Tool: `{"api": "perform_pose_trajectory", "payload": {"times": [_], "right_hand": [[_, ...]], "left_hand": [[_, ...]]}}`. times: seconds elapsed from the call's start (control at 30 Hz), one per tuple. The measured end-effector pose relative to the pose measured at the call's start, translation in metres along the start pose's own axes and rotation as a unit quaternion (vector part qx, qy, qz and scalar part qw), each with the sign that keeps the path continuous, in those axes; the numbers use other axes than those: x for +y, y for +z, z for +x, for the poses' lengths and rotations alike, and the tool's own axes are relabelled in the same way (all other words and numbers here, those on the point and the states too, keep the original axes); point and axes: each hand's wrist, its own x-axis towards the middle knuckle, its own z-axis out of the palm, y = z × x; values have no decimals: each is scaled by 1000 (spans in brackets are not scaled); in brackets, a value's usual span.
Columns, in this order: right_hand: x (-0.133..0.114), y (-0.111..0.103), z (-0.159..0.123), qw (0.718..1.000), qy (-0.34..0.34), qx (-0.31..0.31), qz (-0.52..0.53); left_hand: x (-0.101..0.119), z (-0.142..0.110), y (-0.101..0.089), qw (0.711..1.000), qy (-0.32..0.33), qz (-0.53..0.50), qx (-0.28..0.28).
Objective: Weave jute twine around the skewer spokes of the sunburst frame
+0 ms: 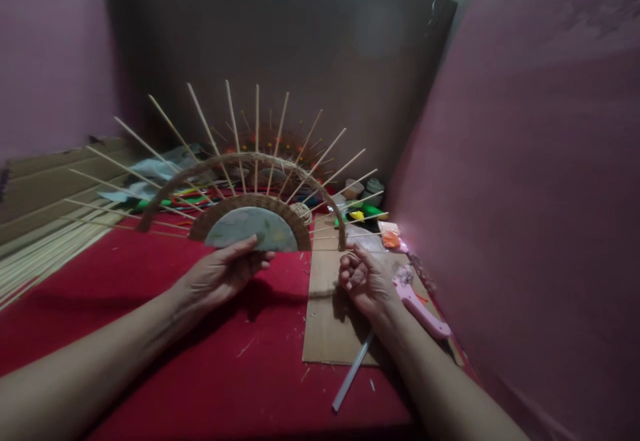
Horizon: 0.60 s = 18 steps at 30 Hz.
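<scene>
My left hand (220, 274) grips the lower edge of a half-round fan-shaped craft piece (250, 226). The piece has a pale disc at its centre, a woven brown band round it, and several thin wooden sticks fanning out through an outer woven arc (235, 161). It stands upright over the red cloth. My right hand (363, 277) is curled closed beside the piece's right end, palm up, over a sheet of cardboard (330, 334). I cannot make out what its fingers hold.
A pink glue gun (420, 311) lies to the right of my right hand and a white glue stick (353, 373) below it. Bundled sticks (45, 254) lie at left. Small colourful craft items (363, 211) sit behind. A red cloth (225, 361) covers the surface; walls close in behind and at right.
</scene>
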Motion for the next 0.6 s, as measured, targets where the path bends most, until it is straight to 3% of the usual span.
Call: {"api": "perform_pose_trajectory", "payload": {"times": [0.3,0.6], "right_hand": [[1,6,1,997,0,69,29],[7,4,3,994,-8,94,47]], "left_hand": [[-11,-2,-3,997,42,69,-8],[-12,-9,-5,990,43,135,-7]]}}
